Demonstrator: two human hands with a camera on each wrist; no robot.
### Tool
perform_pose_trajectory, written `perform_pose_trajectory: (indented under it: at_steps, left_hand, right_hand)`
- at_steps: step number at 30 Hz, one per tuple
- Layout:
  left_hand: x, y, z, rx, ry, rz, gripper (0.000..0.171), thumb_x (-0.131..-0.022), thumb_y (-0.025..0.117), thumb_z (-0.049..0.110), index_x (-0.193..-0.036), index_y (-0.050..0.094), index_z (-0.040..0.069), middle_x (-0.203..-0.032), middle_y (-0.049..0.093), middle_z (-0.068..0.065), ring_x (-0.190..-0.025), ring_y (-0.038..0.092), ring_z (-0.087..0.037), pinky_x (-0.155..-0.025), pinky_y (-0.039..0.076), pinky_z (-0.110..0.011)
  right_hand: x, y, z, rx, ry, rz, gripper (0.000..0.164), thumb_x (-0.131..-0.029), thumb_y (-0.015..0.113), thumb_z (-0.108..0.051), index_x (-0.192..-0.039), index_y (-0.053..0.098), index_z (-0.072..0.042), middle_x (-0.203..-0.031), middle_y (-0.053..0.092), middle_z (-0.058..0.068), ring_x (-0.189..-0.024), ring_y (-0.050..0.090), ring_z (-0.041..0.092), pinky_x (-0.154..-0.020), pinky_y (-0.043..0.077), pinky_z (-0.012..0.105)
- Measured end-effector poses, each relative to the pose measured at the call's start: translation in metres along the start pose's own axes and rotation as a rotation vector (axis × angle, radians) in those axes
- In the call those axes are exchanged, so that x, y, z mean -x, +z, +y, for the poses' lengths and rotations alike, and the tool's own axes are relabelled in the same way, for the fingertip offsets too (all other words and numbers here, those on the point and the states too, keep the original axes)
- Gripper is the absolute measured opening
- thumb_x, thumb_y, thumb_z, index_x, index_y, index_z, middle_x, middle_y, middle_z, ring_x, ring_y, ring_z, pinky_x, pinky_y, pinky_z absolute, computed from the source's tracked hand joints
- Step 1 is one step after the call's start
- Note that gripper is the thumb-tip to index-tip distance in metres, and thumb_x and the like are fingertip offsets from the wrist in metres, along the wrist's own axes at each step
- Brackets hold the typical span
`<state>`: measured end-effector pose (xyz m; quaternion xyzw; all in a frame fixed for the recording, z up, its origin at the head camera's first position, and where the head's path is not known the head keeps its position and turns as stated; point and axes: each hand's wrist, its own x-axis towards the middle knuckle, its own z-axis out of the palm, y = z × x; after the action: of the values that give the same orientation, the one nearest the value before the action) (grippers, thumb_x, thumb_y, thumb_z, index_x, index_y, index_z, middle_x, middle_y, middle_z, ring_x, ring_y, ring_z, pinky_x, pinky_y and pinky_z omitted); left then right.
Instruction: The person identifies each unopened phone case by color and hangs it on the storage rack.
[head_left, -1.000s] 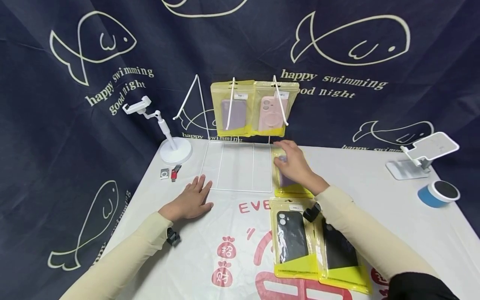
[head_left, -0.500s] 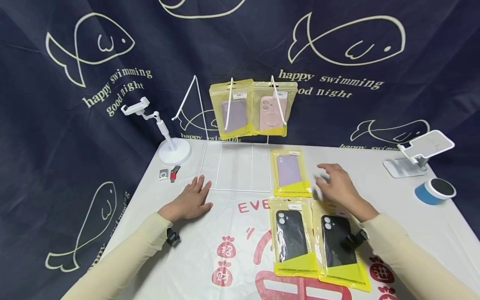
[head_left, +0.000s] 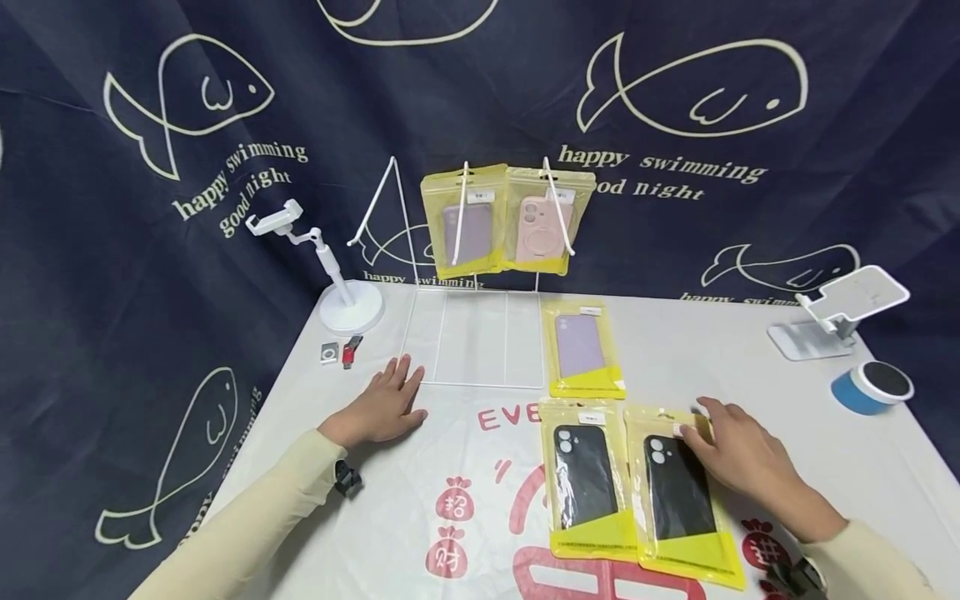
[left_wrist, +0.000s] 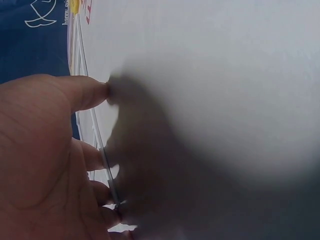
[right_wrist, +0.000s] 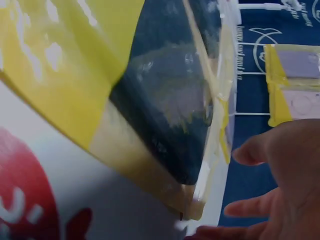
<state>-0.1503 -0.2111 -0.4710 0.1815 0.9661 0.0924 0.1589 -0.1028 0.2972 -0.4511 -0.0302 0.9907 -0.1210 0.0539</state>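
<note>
My left hand (head_left: 378,408) lies on the white tablecloth, fingers spread, fingertips at the front wire of a white display rack (head_left: 480,385). My right hand (head_left: 746,450) is over the upper right corner of a yellow-edged bag with a black phone case (head_left: 681,492). In the right wrist view, its thumb (right_wrist: 252,152) and fingers are apart beside the bag's top end. Left of that bag lies another black phone case bag (head_left: 587,479). Beyond them is a bagged purple phone case (head_left: 579,346). A bagged purple case (head_left: 471,233) and a bagged pink case (head_left: 542,227) hang from the rack's hooks.
A white phone stand with a round base (head_left: 352,307) is at the back left, near a small silver clip player (head_left: 329,353) and a red USB stick (head_left: 350,352). At the right are a folding phone stand (head_left: 810,340) and a blue-and-white round object (head_left: 870,389).
My right hand has moved from the bagged purple case on the table, right and toward me, to the right-hand black phone case bag. My left hand has stayed in place.
</note>
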Motion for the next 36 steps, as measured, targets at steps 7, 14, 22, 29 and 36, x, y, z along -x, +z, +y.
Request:
perform_pose_trajectory:
  at_steps: [7,14,22,29,36]
  left_hand:
    - [0.001,0.000,0.000,-0.003,0.004,-0.006,0.077,-0.101,0.052,0.041,-0.158,0.023,-0.001,-0.165,0.005,-0.031,-0.154,0.006,-0.050,-0.121,0.017,-0.065]
    - [0.002,-0.002,0.002,0.000,0.000,-0.012,0.076,-0.101,0.052,0.042,-0.158,0.024,-0.001,-0.165,0.006,-0.031,-0.154,0.007,-0.049,-0.122,0.018,-0.065]
    - [0.002,-0.002,0.001,-0.012,0.008,-0.001,0.076,-0.101,0.052,0.042,-0.158,0.024,0.000,-0.165,0.008,-0.031,-0.154,0.008,-0.050,-0.122,0.019,-0.064]
    - [0.003,-0.004,0.002,0.001,0.002,0.001,0.075,-0.101,0.053,0.039,-0.157,0.025,-0.003,-0.164,0.007,-0.033,-0.153,0.008,-0.051,-0.121,0.018,-0.065]
    - [0.000,0.002,-0.001,-0.014,0.008,0.007,0.077,-0.100,0.053,0.041,-0.158,0.024,-0.001,-0.165,0.007,-0.031,-0.154,0.008,-0.050,-0.121,0.019,-0.065]
  right_hand:
    - [0.017,0.000,-0.005,0.031,0.075,-0.167,0.101,-0.090,0.055,-0.069,-0.142,0.033,0.014,-0.100,0.061,0.034,-0.080,0.061,0.037,-0.059,0.052,0.052]
    - [0.031,0.007,-0.025,0.078,0.119,-0.278,0.122,-0.080,0.046,-0.088,-0.149,0.023,0.010,-0.091,0.062,0.029,-0.074,0.060,0.034,-0.056,0.050,0.049]
    - [0.043,0.022,-0.044,0.147,0.114,-0.259,0.135,-0.073,0.045,-0.094,-0.154,0.014,0.010,-0.092,0.059,0.035,-0.079,0.058,0.043,-0.058,0.050,0.052]
    - [0.045,0.029,-0.045,0.190,0.051,-0.138,0.111,-0.085,0.061,-0.068,-0.153,0.021,0.011,-0.090,0.059,0.039,-0.076,0.058,0.047,-0.054,0.051,0.052]
    - [0.046,0.026,-0.041,0.196,0.022,-0.111,0.100,-0.084,0.068,-0.051,-0.150,0.025,0.011,-0.084,0.061,0.033,-0.071,0.059,0.042,-0.054,0.050,0.052]
